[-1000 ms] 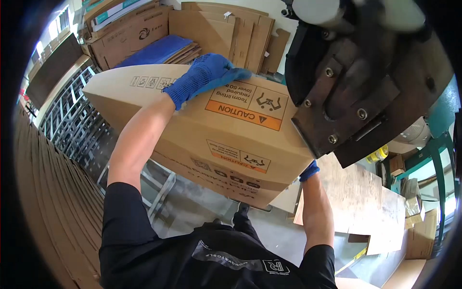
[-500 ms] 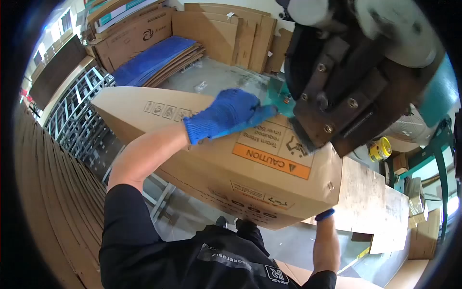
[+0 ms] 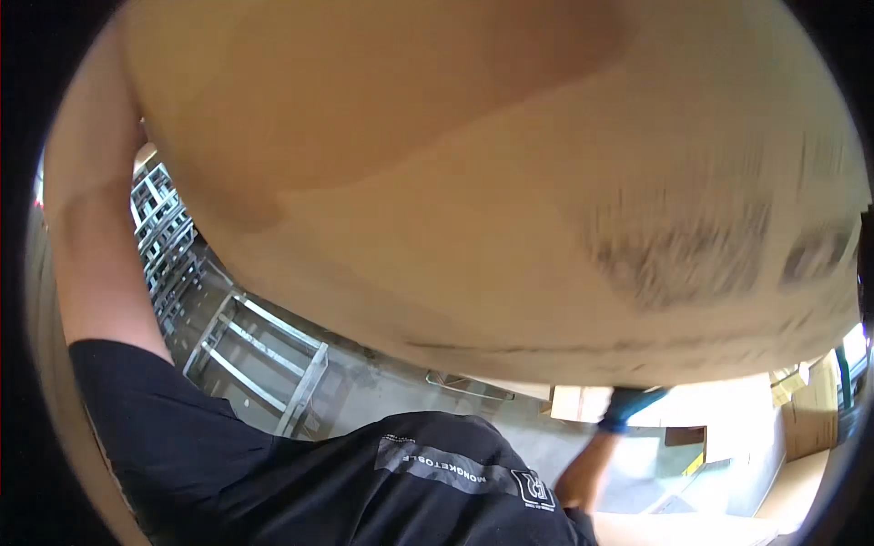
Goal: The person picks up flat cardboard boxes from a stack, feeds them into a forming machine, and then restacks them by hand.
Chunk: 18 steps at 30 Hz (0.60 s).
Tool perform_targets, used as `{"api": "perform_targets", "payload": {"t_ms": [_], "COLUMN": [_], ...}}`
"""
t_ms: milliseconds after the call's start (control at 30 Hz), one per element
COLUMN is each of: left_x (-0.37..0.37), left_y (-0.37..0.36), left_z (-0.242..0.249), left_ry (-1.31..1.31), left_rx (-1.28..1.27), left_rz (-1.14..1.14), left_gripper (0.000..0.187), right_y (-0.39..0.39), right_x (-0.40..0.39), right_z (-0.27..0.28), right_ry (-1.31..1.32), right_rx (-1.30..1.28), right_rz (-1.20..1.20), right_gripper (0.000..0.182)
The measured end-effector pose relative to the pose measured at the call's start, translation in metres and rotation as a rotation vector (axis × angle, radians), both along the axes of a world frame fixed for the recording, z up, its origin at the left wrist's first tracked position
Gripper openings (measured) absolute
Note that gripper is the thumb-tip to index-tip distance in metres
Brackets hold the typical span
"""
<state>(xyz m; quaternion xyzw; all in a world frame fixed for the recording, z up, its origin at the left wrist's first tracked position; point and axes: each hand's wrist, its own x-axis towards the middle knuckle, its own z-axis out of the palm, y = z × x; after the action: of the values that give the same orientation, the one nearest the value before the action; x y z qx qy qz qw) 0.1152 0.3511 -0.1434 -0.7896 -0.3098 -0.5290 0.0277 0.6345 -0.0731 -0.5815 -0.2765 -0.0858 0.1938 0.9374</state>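
Note:
A large cardboard box point(image 3: 437, 227) fills most of the view, raised close to the camera, its printed side blurred by motion. My right hand point(image 3: 632, 406), in a blue glove, is under the box's lower edge and supports it, fingers partly hidden by the cardboard. Up the left side of the box runs my bare left forearm; the left hand itself is out of sight.
Metal racks point(image 3: 164, 237) are at the left, with a metal frame point(image 3: 259, 355) standing on the grey floor below the box. At the lower right are a light-coloured board surface point(image 3: 742, 409) and cardboard pieces point(image 3: 808, 414).
The box has risen and tipped up towards the camera, hiding the machine and stacked cardboard behind it. My left arm has moved up and left, its hand leaving view; my right hand remains at the lower edge.

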Motion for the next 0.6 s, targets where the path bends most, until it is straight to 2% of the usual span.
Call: {"api": "perform_targets", "payload": {"t_ms": [67, 100, 133, 167, 200, 267, 367, 400, 433, 467, 500, 533, 567, 600], "left_x": [-0.023, -0.032, -0.041, -0.049, -0.054, -0.058, -0.069, -0.077, -0.065, -0.097, -0.056, -0.010, 0.050, 0.111], "left_y": [0.034, 0.051, 0.066, 0.082, 0.099, 0.123, 0.138, 0.133, 0.083, 0.114, 0.086, 0.059, 0.053, 0.047], "left_z": [-0.021, -0.041, -0.069, -0.103, -0.143, -0.245, -0.438, -0.512, -0.493, -0.591, -0.592, -0.581, -0.549, -0.516], "left_ry": [-0.153, -0.228, -0.304, -0.393, -0.482, -0.670, -0.952, -1.011, -1.390, -1.149, -1.081, -0.832, -0.689, -0.519], "left_rx": [-0.047, -0.084, -0.134, -0.198, -0.269, -0.445, -0.774, -0.876, -1.277, -1.309, -1.245, -1.260, -1.400, -1.523], "left_rz": [-0.013, -0.028, -0.051, -0.083, -0.111, -0.197, -0.444, -0.630, 0.060, -0.005, -0.257, -0.499, -0.566, -0.634], "left_gripper": [0.036, 0.037, 0.037, 0.037, 0.038, 0.039, 0.043, 0.044, 0.051, 0.051, 0.055, 0.058, 0.055, 0.054], "right_y": [-0.010, -0.029, -0.055, -0.079, -0.103, -0.115, -0.152, -0.156, -0.118, -0.078, -0.028, 0.021, 0.071, 0.104], "right_x": [0.046, 0.080, 0.104, 0.122, 0.139, 0.150, 0.198, 0.213, 0.168, 0.121, 0.083, 0.046, 0.008, -0.014], "right_z": [0.115, 0.161, 0.213, 0.270, 0.327, 0.366, 0.340, 0.329, 0.300, 0.271, 0.233, 0.196, 0.158, 0.121], "right_ry": [-0.156, -0.449, -0.869, -1.285, -1.495, -1.468, -1.440, -1.426, -1.334, -1.222, -1.374, -1.517, -1.636, -1.857], "right_rx": [-0.051, -0.091, -0.412, -0.924, -1.074, -0.998, -1.049, -1.064, -1.051, -1.036, -1.078, -1.102, -1.110, -1.136], "right_rz": [-0.284, -0.494, -0.666, -1.162, -1.644, -1.555, -1.291, -1.201, -1.012, -0.845, -0.673, -0.473, -0.263, -0.316], "right_gripper": [0.068, 0.060, 0.056, 0.052, 0.048, 0.042, 0.039, 0.038, 0.037, 0.040, 0.030, 0.029, 0.037, 0.045]}}
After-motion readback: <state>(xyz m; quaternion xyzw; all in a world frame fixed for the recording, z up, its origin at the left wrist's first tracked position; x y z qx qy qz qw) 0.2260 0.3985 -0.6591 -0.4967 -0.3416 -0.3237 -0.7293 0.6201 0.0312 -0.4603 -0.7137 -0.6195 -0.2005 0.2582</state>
